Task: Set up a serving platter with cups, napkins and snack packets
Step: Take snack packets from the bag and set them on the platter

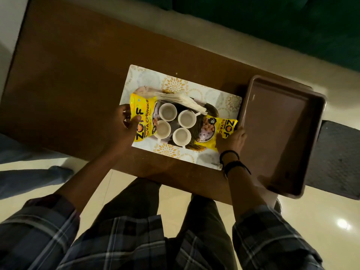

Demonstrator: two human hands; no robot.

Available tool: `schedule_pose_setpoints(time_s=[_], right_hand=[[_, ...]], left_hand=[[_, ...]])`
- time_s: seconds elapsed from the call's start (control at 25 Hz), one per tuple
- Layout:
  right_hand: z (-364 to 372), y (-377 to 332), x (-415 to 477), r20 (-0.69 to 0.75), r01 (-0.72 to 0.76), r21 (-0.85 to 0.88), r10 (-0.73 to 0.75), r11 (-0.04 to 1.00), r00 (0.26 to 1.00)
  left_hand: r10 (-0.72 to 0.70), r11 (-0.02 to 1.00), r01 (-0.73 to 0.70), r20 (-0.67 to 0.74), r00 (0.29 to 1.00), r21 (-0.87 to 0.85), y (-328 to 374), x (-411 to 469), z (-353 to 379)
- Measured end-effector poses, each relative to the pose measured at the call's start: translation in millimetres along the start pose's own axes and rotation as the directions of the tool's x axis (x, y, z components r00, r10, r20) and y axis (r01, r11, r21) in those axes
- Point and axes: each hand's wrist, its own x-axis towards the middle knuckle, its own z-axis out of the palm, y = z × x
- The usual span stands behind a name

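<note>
An oval dark serving platter [212, 111] lies on a white and gold placemat [224, 100] on the brown table. Several white cups [168, 112] stand grouped in its middle. A fanned stack of white napkins [181, 100] rests along its far edge. A yellow snack packet [143, 106] lies over the platter's left end, and my left hand [127, 123] grips it with the thumb on top. A second yellow packet [220, 129] lies over the right end, where my right hand [230, 140] holds its outer edge and the platter's end.
An empty brown rectangular tray [282, 133] sits at the table's right end, overhanging the near edge. A dark grey mat [339, 158] lies on the floor beyond it. My legs stand against the table's near edge. A blue cloth [29, 176] lies on the floor at left.
</note>
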Motion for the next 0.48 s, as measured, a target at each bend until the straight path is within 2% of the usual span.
schedule_pose_setpoints(time_s=[0.12, 0.24, 0.36, 0.48], right_hand=[[-6.5, -8.2, -6.0, -0.089, 0.096, 0.009, -0.095, 0.995, 0.992], [-8.2, -22.9, -19.0, -0.027, 0.216, 0.122, -0.215, 0.969, 0.976], [-0.8, -41.6, -35.8, -0.003, 0.382, 0.217, -0.39, 0.899, 0.921], [13.7, -59.3, -48.6, 0.042, 0.479, 0.206, -0.497, 0.853, 0.867]], left_hand=[[-0.028, 0.999, 0.027, -0.061, 0.998, -0.021, -4.7, 3.2, 0.5], [-0.034, 0.999, 0.033, -0.098, 0.995, -0.006, -7.8, 5.4, -3.5], [-0.013, 0.997, 0.023, -0.142, 0.99, 0.068, -13.5, 10.3, -9.1], [-0.012, 0.993, 0.032, -0.172, 0.985, 0.113, -20.9, 20.2, -16.7]])
